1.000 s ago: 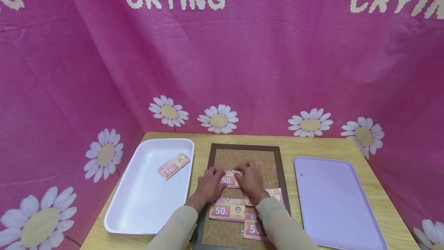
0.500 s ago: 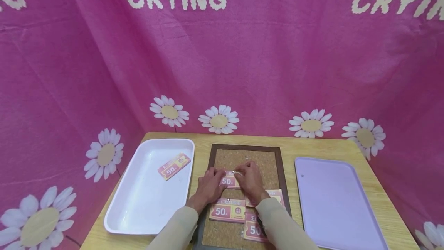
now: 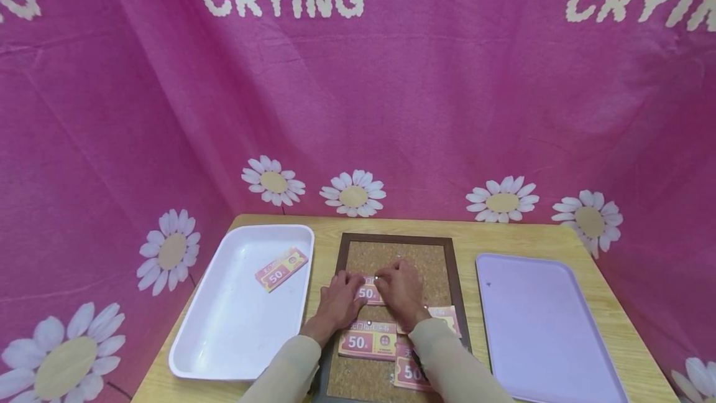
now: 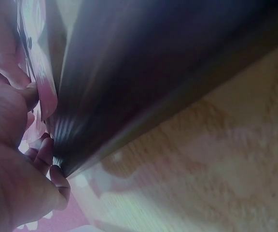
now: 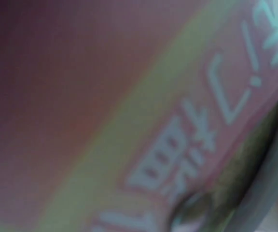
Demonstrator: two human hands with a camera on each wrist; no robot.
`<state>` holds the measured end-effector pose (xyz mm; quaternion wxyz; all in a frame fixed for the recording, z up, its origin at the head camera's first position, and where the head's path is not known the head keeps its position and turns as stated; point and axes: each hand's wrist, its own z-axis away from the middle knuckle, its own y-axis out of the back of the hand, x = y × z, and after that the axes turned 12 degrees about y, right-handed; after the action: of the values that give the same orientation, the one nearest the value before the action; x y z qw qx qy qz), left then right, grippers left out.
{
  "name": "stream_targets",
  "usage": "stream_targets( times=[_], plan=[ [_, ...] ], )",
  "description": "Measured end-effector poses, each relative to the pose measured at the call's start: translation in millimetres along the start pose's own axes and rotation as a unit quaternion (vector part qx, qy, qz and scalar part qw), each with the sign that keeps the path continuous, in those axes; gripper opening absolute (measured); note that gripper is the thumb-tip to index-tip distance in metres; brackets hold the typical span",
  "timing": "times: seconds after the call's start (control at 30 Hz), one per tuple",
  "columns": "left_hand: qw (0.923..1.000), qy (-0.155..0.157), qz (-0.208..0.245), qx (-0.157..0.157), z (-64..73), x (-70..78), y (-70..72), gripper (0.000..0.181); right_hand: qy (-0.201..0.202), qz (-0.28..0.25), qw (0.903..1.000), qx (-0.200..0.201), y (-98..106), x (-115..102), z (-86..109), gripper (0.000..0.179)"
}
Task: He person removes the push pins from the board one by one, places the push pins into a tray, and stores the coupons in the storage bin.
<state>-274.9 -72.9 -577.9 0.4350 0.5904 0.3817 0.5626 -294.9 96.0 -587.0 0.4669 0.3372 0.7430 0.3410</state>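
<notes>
A pink-and-yellow paper coupon marked 50 lies on a brown-framed cork board. My left hand holds its left side, thumb and fingertips on the paper; the left wrist view shows the thumb at the coupon's edge, with other fingers beside the dark frame. At its top edge my right hand pinches a small push pin, mostly covered by the fingers. Below is another coupon with a white-headed pin. My right wrist and sleeve partly cover two more coupons, one right, one lower.
On the left stands a white tray with a coupon in it. A flat lilac tray lies on the right, with a small dark object. Behind the wooden table hangs a pink daisy-print curtain.
My right hand has turned slightly and its fingers cover more of the pin. A pin on the right-hand coupon now shows beside my wrist. My left hand stays in place.
</notes>
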Motion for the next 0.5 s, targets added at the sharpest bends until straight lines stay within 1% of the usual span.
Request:
stream_targets(
  times=[0.2,0.37,0.43,0.5],
  plan=[
    [0.9999,0.006,0.010,0.002,0.8,0.5,-1.5,0.041,-0.001,0.015,0.9999,-0.001,-2.6,-0.9,-0.7,0.013],
    [0.9999,0.012,0.008,-0.002,1.0,1.2,-1.6,0.042,-0.001,0.018,0.9998,0.003,-5.5,-0.3,-1.5,0.011],
    [0.9999,0.015,0.007,-0.002,0.8,1.6,-1.4,0.043,0.004,0.010,0.9999,0.008,-6.4,0.7,-1.5,0.010],
    [0.9998,0.016,0.007,-0.003,0.6,1.9,-1.5,0.043,0.021,0.002,0.9996,0.017,-7.0,2.2,-1.5,0.008]
  ],
)
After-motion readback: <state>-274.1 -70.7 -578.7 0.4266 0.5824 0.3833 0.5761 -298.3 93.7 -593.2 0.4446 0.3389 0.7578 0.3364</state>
